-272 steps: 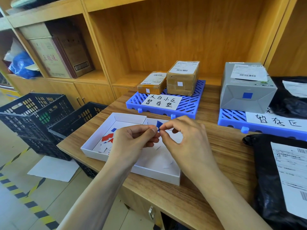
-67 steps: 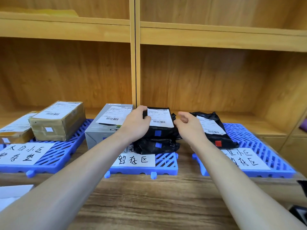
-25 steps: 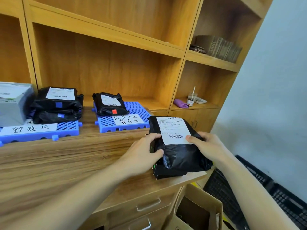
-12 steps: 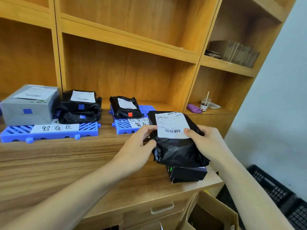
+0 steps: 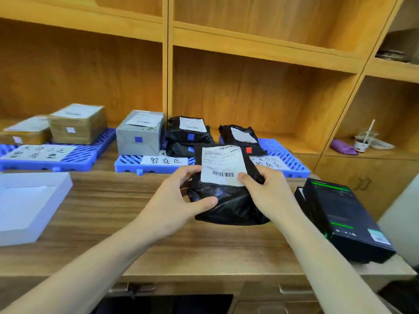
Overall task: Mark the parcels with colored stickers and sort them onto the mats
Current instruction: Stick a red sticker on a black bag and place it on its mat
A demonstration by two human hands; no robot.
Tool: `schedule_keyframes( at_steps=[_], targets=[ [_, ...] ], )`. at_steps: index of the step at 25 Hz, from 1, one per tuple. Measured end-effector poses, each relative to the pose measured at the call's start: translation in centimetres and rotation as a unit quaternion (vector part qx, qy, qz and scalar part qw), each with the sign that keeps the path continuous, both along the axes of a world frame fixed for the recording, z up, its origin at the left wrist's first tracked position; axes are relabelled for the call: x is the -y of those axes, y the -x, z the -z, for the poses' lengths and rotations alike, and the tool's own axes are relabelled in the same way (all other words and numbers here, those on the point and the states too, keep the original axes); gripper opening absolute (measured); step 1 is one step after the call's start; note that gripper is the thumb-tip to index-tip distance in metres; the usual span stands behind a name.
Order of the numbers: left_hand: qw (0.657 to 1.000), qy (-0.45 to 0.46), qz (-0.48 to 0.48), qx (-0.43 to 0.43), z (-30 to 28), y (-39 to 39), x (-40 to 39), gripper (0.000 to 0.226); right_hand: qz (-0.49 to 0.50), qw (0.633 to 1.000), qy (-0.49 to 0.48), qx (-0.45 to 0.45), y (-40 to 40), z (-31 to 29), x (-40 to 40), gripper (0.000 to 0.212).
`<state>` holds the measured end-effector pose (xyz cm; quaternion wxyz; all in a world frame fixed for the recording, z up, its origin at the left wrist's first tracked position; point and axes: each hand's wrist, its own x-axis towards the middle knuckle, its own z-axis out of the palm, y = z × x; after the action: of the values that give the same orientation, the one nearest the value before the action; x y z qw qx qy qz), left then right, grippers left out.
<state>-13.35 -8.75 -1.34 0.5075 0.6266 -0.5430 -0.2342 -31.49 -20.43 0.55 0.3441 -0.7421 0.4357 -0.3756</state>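
Glossy black plastic parcel [image 5: 229, 200], paper label [image 5: 221, 165], wood-grain counter [image 5: 113, 200]

Held black parcel [image 5: 229, 200]: its lower left edge is covered by the left hand [image 5: 174, 200].
Right mat [image 5: 294, 162]: its handwritten sign is partly hidden behind the parcel.
White tray [image 5: 29, 207]: cut off by the left edge.
Brown boxes [image 5: 77, 123]: labels are blurred, unreadable.

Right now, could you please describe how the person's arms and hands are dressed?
Both forearms are bare, with no sleeves in view. The left hand and right hand wear no gloves, rings, watch or wristband that I can see, and the fingernails look short and unpainted.
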Motion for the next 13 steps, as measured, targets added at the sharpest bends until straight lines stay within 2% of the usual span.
schedule_keyframes(
  at_steps=[5, 8, 13],
  targets=[
    [0.998, 0.009, -0.05, -0.028, 1.6, -4.2, -3.0, 0.071, -0.049, 0.999, 0.004, 0.001, -5.8, 2.1, -1.3, 0.016],
    [0.997, 0.006, -0.072, -0.002, 2.8, -6.4, -4.7, 0.063, -0.071, 0.997, 0.012, 0.004, -8.4, 3.3, -2.3, 0.02],
    [0.996, -0.019, -0.085, 0.013, 5.5, -9.8, -7.3, 0.057, -0.129, 0.991, -0.03, 0.005, -11.8, 7.0, -3.5, 0.021]
  ],
)
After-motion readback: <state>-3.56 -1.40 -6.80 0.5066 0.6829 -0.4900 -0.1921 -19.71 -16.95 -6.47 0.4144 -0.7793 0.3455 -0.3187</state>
